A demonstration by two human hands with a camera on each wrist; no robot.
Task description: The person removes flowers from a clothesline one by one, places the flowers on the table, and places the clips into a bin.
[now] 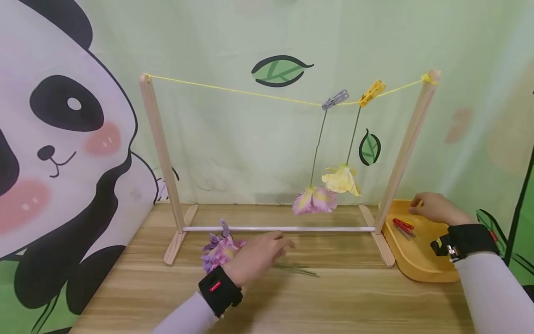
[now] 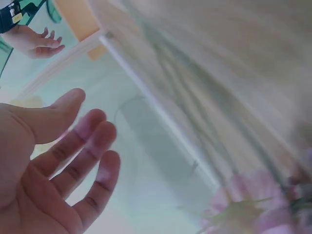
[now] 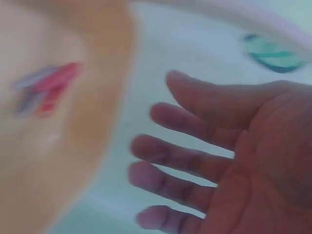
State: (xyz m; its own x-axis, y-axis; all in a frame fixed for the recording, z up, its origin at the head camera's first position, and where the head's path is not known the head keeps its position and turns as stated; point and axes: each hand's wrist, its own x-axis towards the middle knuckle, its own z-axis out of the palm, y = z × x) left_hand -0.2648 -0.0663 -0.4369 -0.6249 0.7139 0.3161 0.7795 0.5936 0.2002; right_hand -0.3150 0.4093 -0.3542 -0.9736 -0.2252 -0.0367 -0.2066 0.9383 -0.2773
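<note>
My left hand [image 1: 258,257] is over the table beside pink and purple artificial flowers [image 1: 219,253], whose green stems [image 1: 298,269] lie pointing right. Its fingers [image 2: 100,141] are spread and loosely bent, with nothing between them. Over the yellow tray [image 1: 429,276] hovers my right hand [image 1: 442,209], fingers [image 3: 165,148] apart and holding nothing. Red and grey clothespins [image 1: 403,228] lie in the tray's left part. On the yellow string [image 1: 233,90], a grey clothespin [image 1: 335,99] holds a pink flower [image 1: 314,200] by its stem, and a yellow clothespin [image 1: 372,93] holds a yellow flower [image 1: 343,179]; both hang head down.
Two wooden posts [image 1: 160,148] on flat feet carry the string across the table. A white rod [image 1: 279,228] joins them low down, behind my left hand. The tray stands against the right foot [image 1: 383,250]. A panda-printed cloth [image 1: 208,144] hangs behind.
</note>
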